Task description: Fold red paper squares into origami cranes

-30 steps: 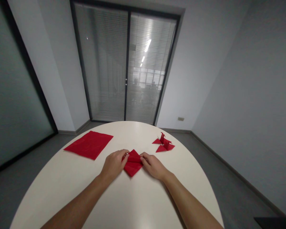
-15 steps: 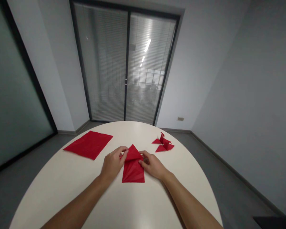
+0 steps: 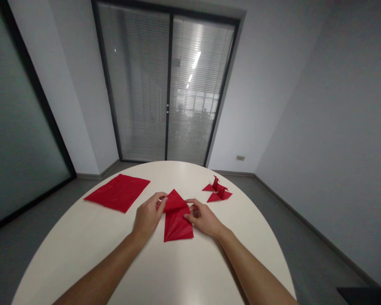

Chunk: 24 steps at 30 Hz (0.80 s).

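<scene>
A partly folded sheet of red paper lies on the round table in front of me, with a pointed flap at its far end and creases fanning across its near part. My left hand pinches the flap's left corner between thumb and fingers. On the opposite side my right hand has its thumb and fingers closed on the paper's right edge. The fingertips hide small bits of both edges.
On the left of the cream table lies a flat red paper sheet. Folded red paper cranes stand at the back right, beyond my right hand. A glass door with blinds is behind the table.
The folded paper has turned slightly, its tip shifting left and its near right corner rising. My left hand has moved a little left and away from me, still pinching the flap.
</scene>
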Available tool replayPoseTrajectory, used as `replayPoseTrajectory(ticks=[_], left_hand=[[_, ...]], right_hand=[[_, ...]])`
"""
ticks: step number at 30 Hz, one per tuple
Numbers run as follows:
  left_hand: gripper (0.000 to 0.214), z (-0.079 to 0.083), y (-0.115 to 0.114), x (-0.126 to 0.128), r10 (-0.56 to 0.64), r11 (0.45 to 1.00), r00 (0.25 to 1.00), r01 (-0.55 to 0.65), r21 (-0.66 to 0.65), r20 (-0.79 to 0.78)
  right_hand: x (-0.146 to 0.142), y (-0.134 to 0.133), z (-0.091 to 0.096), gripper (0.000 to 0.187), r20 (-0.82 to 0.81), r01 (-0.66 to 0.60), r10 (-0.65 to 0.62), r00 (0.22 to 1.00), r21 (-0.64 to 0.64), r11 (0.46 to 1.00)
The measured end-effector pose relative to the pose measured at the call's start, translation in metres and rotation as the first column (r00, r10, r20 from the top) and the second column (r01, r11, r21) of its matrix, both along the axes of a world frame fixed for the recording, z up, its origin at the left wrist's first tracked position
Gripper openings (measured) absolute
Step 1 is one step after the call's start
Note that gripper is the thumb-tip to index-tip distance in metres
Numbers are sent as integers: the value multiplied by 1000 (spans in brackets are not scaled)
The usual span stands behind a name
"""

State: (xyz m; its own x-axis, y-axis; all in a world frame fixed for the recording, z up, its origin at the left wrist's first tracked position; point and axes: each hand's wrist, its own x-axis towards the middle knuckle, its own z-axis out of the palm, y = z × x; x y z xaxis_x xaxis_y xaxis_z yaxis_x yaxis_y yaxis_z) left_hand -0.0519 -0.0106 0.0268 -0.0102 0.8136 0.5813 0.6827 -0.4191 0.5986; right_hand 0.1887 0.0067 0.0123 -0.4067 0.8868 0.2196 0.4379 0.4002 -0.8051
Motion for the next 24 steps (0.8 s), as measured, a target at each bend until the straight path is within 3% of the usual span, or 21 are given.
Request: replayPoseTrajectory(ticks=[5, 12, 17, 19, 21, 24], left_hand=[[24, 0, 2, -1, 6, 999, 999, -5, -33, 37], [22, 3, 2, -3, 61, 998, 998, -61, -18, -1], [20, 1, 7, -10, 135, 991, 986, -136, -4, -102], [20, 1, 7, -10, 86, 995, 978, -76, 60, -190], [23, 0, 5, -5, -26, 994, 957, 55, 95, -288], [32, -5, -3, 5, -264, 958, 885, 287, 3, -383]], right_hand=[[3, 3, -7, 56, -61, 0, -3, 998, -51, 999], [2, -2, 2, 36, -34, -70, 68, 997, -45, 997], [2, -5, 8, 36, 45, -101, 102, 994, -20, 995], [3, -4, 8, 37, 110, -87, 84, 990, 23, 996], [4, -2, 8, 37, 184, -57, 39, 982, 97, 994], [5, 1, 6, 36, 238, -14, -37, 971, 212, 977]])
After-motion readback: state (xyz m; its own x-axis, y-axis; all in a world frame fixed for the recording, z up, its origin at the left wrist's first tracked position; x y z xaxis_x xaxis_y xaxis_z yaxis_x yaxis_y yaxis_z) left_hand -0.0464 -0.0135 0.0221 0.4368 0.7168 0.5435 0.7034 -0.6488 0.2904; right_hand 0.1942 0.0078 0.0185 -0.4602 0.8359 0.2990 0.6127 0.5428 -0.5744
